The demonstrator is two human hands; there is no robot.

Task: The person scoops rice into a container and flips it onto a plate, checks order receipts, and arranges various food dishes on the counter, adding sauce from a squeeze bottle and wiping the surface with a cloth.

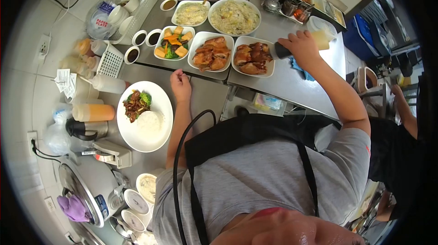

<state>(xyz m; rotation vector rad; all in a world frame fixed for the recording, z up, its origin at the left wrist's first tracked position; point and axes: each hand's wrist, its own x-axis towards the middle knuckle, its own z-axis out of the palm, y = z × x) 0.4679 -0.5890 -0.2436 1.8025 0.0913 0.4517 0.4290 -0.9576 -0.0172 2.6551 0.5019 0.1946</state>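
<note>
My right hand is wrapped round a bottle-like container held sideways, dark at its left end; a pale yellow part shows beyond my hand. Just left of the dark end is a white square dish of browned roast chicken pieces. My left hand has its fingers curled, with nothing visible in them, by the counter's front edge. Close above it are a second chicken dish and a dish of broccoli, carrot and tofu-like cubes. Left of my left forearm lies a white plate with rice, dark saucy meat and broccoli.
Behind the chicken stand two fried rice dishes and small sauce cups. Squeeze bottles, a white basket and a rice cooker line the left. A person in black stands at the right.
</note>
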